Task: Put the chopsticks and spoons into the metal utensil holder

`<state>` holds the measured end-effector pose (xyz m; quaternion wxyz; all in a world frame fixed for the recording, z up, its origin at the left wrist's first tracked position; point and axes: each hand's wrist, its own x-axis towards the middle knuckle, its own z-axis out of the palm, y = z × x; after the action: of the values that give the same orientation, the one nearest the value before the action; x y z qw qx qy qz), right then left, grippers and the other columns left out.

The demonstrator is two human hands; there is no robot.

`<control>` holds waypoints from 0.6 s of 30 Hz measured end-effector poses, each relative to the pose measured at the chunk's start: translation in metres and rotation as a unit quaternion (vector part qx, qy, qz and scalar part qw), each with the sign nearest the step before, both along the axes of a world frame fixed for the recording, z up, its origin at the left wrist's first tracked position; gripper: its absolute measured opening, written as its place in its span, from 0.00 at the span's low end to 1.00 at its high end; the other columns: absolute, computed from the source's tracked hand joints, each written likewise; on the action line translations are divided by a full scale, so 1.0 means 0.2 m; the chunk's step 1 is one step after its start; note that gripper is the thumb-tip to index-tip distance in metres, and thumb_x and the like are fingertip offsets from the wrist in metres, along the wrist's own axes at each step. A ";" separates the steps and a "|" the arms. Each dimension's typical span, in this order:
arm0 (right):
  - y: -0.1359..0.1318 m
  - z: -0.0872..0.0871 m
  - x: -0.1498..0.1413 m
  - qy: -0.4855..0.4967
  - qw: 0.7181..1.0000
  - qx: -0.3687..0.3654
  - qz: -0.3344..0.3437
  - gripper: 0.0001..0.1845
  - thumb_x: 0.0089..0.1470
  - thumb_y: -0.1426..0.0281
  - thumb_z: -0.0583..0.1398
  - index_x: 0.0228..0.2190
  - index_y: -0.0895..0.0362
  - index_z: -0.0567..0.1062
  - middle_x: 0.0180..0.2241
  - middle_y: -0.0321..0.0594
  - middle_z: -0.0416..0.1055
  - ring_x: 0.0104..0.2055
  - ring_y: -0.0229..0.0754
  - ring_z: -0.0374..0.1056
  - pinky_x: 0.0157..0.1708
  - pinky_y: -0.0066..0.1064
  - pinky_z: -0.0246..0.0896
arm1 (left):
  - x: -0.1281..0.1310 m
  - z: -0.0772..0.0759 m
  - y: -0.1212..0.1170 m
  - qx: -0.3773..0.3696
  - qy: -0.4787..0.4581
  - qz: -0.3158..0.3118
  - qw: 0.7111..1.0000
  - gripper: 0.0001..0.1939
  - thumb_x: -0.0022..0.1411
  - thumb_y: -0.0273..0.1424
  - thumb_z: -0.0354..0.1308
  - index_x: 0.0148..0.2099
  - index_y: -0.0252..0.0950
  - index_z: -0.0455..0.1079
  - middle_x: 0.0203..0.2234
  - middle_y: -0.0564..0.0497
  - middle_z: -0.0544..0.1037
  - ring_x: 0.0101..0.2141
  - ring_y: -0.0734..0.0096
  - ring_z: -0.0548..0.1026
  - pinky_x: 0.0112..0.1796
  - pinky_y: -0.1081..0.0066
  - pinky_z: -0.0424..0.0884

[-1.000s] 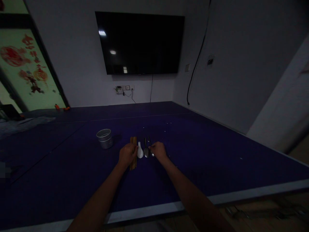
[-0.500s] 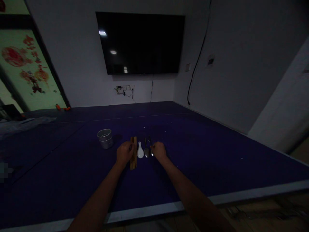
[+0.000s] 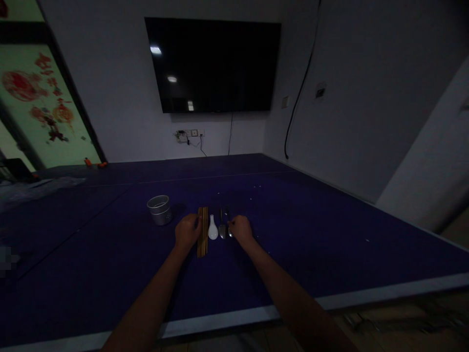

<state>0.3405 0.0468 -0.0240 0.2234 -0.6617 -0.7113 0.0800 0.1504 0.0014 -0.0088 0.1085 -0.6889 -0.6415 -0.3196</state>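
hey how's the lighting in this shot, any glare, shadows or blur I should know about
Head view: dim overall, bright reflections on the TV, a faint shadow right of the cup. Head view, left edge: the plastic looks soft, a patch is pixelated. Head view, centre: left hand and right hand are too dark to show grip clearly.

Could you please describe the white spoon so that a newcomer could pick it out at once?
Below the wall-mounted television is a purple tabletop. On it, between the left hand and the right hand, the white spoon lies bowl toward the viewer, just right of the wooden chopsticks. Unlike the metal spoons on its right, it is white all over.
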 end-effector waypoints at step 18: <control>0.00 0.00 -0.01 -0.006 1.000 0.012 0.012 0.12 0.53 0.66 0.57 0.32 0.58 0.79 0.31 0.48 0.76 0.36 0.41 0.71 0.33 0.25 0.57 | 0.01 0.02 -0.02 0.000 -0.008 0.001 1.000 0.15 0.61 0.36 0.44 0.38 0.37 0.70 0.30 0.49 0.75 0.33 0.70 0.71 0.32 0.74 0.62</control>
<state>0.3386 0.0475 -0.0247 0.2263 -0.6507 -0.7214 0.0705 0.1518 -0.0020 -0.0039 0.1039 -0.6859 -0.6426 -0.3253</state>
